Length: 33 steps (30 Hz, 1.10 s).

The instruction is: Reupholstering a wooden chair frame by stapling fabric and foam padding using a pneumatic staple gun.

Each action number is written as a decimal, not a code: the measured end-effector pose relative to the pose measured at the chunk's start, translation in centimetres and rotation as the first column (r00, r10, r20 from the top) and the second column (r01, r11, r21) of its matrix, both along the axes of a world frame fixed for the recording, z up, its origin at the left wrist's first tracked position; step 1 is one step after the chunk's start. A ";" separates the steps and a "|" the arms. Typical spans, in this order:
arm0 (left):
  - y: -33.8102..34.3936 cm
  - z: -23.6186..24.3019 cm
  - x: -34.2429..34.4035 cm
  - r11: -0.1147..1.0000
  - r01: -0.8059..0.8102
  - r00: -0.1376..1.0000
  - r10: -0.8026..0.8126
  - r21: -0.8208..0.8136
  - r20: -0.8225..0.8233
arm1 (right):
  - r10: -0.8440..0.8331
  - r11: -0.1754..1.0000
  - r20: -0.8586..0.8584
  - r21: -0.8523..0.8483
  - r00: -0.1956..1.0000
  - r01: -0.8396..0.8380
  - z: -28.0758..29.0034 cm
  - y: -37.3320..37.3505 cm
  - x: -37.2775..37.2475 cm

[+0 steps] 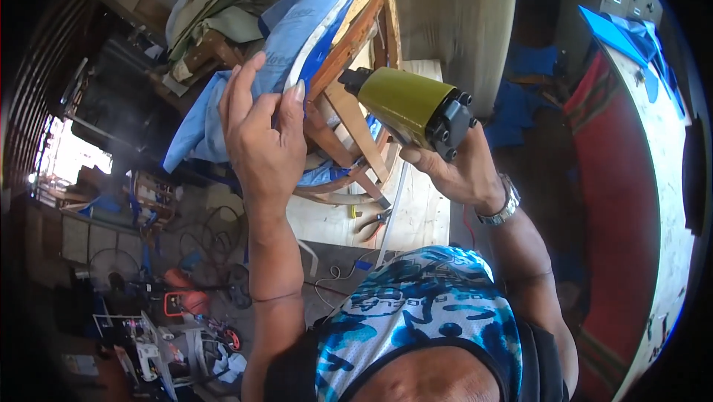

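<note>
— On the wooden frame (349, 116), our left hand (264, 138) pinches the soft, limp blue cloth (297, 38) at its edge.
— Our right hand (457, 168) grips the heavy stapler (412, 105); hold its body firmly

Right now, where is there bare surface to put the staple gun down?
The pale wooden worktop is bare right of the pliers, below the right hand holding the olive pneumatic staple gun. Around the wooden chair frame, where the left hand pinches the blue fabric, it is crowded. The floor at lower left is cluttered with tools and cables.
</note>
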<state>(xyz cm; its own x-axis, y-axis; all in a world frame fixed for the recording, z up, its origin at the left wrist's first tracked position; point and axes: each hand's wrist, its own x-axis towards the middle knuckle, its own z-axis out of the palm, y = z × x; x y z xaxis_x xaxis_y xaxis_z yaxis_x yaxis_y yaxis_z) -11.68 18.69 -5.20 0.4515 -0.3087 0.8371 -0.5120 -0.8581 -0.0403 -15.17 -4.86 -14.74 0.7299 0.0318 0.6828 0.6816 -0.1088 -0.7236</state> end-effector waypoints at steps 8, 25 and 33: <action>2.3 1.3 0.5 0.983 0.053 0.956 -0.102 -0.176 -0.276 | 0.089 0.994 -0.035 -0.067 0.995 -0.091 1.3 -0.2 1.3; 1.6 0.2 1.6 0.945 0.150 0.944 -0.224 -0.289 -0.242 | 0.081 0.992 0.076 -0.098 0.994 -0.073 2.4 1.2 4.3; 1.7 0.6 0.9 0.939 0.137 0.947 -0.218 -0.317 -0.236 | 0.053 0.989 -0.078 -0.132 0.996 -0.063 3.6 1.7 3.3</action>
<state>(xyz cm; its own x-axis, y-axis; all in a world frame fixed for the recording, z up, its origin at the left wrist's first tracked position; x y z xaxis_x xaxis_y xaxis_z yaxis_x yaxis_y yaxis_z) -10.81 20.36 -4.62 0.6288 -0.1644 0.7600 -0.6141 -0.7045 0.3557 -11.91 -3.20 -11.12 0.7724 0.1635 0.6138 0.6349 -0.1698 -0.7537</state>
